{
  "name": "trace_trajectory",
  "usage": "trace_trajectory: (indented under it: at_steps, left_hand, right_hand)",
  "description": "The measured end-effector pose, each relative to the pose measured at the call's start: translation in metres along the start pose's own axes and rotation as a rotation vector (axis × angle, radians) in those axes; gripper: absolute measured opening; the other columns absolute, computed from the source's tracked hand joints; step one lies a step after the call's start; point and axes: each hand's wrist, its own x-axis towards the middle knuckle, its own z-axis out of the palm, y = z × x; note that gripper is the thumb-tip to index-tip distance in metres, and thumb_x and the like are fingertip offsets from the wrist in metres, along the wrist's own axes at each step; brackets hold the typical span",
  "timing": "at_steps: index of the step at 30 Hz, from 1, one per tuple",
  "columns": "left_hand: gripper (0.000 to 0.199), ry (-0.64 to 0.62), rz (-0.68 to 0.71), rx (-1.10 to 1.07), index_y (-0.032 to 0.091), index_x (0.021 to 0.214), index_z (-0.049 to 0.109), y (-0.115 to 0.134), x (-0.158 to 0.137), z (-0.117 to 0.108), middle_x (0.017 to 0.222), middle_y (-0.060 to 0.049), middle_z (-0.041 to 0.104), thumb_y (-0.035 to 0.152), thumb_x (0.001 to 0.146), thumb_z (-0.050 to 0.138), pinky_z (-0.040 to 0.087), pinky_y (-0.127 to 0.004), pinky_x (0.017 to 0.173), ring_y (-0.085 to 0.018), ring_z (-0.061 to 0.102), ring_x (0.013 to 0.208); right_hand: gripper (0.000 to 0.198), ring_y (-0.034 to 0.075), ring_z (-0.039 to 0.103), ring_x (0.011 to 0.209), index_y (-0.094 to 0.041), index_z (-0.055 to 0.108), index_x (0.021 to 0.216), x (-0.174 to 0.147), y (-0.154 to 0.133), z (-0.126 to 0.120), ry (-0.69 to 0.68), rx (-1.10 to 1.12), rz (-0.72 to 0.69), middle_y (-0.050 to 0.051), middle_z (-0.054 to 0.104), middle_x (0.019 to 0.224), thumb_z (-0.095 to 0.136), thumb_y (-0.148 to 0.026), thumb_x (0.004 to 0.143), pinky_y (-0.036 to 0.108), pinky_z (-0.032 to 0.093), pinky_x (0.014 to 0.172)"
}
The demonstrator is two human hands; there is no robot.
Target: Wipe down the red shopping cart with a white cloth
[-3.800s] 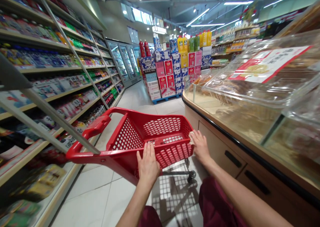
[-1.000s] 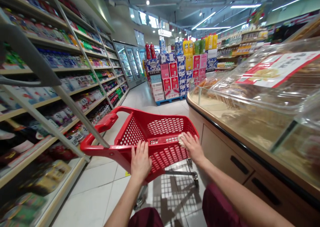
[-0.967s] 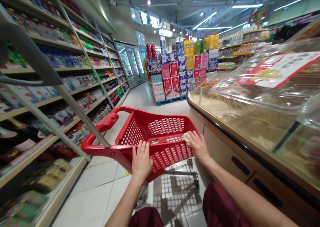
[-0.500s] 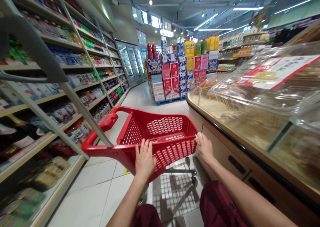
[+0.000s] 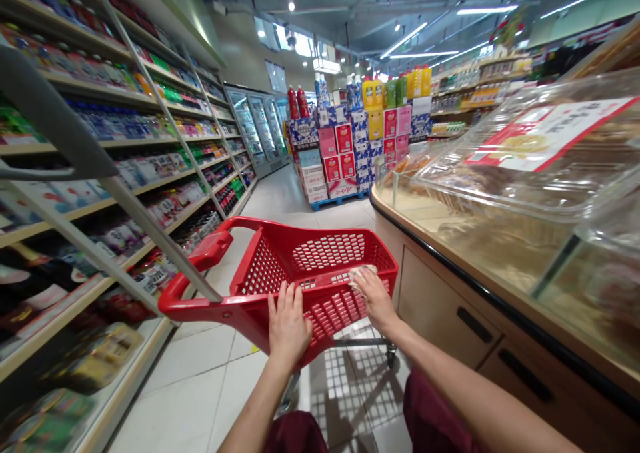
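Observation:
A red plastic shopping cart [image 5: 313,232] with a perforated basket stands sideways in front of me. Fingers of my left hand [image 5: 289,326] are hooked over its near rim, with the thumb against the outside wall. My right hand [image 5: 376,300] presses a crumpled whitish cloth [image 5: 364,271] onto the same rim, farther right. The cloth is partly hidden under the fingers. To the left is the cart's red handle [image 5: 173,300]. Nothing shows inside the visible part of the basket.
Shelves of bottles and packs [image 5: 165,153] line the left side. A bakery counter [image 5: 440,286] with clear plastic boxes [image 5: 510,166] stands close on the right. Ahead are stacked drink cartons [image 5: 345,153] on a blue pallet. A grey bar [image 5: 170,240] crosses the left foreground.
My right hand has slid the cloth leftward along the near rim from the basket's right corner. My left hand stays at its place on the rim.

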Motion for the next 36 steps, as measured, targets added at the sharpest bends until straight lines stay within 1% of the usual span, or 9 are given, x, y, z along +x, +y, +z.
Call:
trace_trajectory:
  at_steps: [2,7,13,19,25,29,31,34,36]
  left_hand:
    - [0.053,0.004,0.01,-0.002,0.008,0.12,0.042,-0.001,-0.001,0.0,0.128,-0.012,0.041,0.019,0.068,0.041,0.014,-0.045,0.103,-0.025,0.025,0.124]
    - [0.054,0.008,0.002,-0.007,0.009,0.12,0.041,0.002,-0.002,0.0,0.129,-0.011,0.041,0.018,0.067,0.042,0.013,-0.045,0.104,-0.025,0.024,0.125]
    - [0.056,-0.013,0.011,-0.006,0.008,0.121,0.04,0.003,-0.002,-0.004,0.129,-0.012,0.04,0.019,0.067,0.041,0.013,-0.045,0.104,-0.025,0.023,0.125]
    - [0.06,-0.03,-0.003,-0.033,0.009,0.123,0.038,0.01,-0.002,0.0,0.131,-0.011,0.038,0.018,0.064,0.043,0.012,-0.045,0.104,-0.025,0.021,0.126]
    - [0.057,-0.028,0.045,-0.06,0.009,0.123,0.038,-0.001,-0.007,-0.012,0.132,-0.011,0.037,0.018,0.067,0.041,0.012,-0.045,0.104,-0.023,0.023,0.125]
    - [0.055,0.074,-0.057,0.006,0.006,0.123,0.037,-0.031,-0.017,-0.029,0.132,-0.013,0.036,0.015,0.069,0.037,0.007,-0.049,0.104,-0.024,0.026,0.124]
    - [0.054,0.075,-0.081,0.018,0.004,0.122,0.038,-0.04,-0.019,-0.033,0.13,-0.014,0.038,0.014,0.068,0.037,0.009,-0.049,0.103,-0.025,0.027,0.124]
    - [0.053,0.075,-0.044,-0.013,0.005,0.119,0.041,-0.048,-0.021,-0.033,0.128,-0.013,0.042,0.012,0.067,0.038,0.011,-0.046,0.104,-0.024,0.03,0.122]
    - [0.048,0.106,0.024,-0.063,0.01,0.116,0.045,-0.057,-0.026,-0.033,0.125,-0.01,0.046,0.011,0.069,0.036,0.014,-0.042,0.104,-0.02,0.034,0.12]
  right_hand:
    - [0.039,0.018,0.029,0.123,-0.025,0.05,0.115,-0.002,0.007,-0.005,-0.049,-0.031,-0.042,0.004,0.042,0.129,0.038,-0.012,0.08,0.045,0.026,0.098]
    - [0.041,0.024,0.028,0.123,-0.02,0.049,0.117,-0.006,0.022,-0.016,0.025,-0.181,0.334,0.011,0.037,0.131,0.039,-0.01,0.078,0.049,0.025,0.096]
    - [0.041,0.018,0.025,0.125,-0.026,0.049,0.116,-0.006,-0.023,0.001,-0.098,-0.087,-0.082,0.004,0.038,0.132,0.037,-0.01,0.081,0.044,0.021,0.099]
    - [0.042,0.023,0.026,0.124,-0.022,0.048,0.117,-0.006,-0.005,-0.007,0.047,-0.204,0.303,0.01,0.036,0.133,0.037,-0.009,0.078,0.052,0.02,0.096]
    - [0.036,0.019,0.028,0.124,-0.025,0.052,0.111,-0.003,-0.051,0.014,-0.058,-0.085,-0.088,0.007,0.04,0.13,0.038,-0.012,0.081,0.047,0.019,0.098]
    - [0.041,0.024,0.029,0.122,-0.019,0.051,0.113,0.007,-0.043,0.005,-0.013,-0.173,0.199,0.012,0.039,0.13,0.037,-0.007,0.077,0.052,0.019,0.095]
    - [0.045,0.025,0.029,0.123,-0.018,0.049,0.116,0.016,-0.062,0.011,-0.033,-0.147,0.199,0.013,0.038,0.131,0.036,-0.005,0.075,0.052,0.02,0.096]
    - [0.049,0.021,0.029,0.123,-0.021,0.046,0.118,0.027,-0.123,0.032,-0.14,-0.005,-0.073,0.009,0.037,0.132,0.036,-0.003,0.074,0.047,0.019,0.098]
    - [0.048,0.019,0.028,0.123,-0.022,0.045,0.119,0.031,-0.155,0.042,-0.148,0.06,-0.165,0.007,0.036,0.133,0.036,-0.005,0.076,0.045,0.019,0.099]
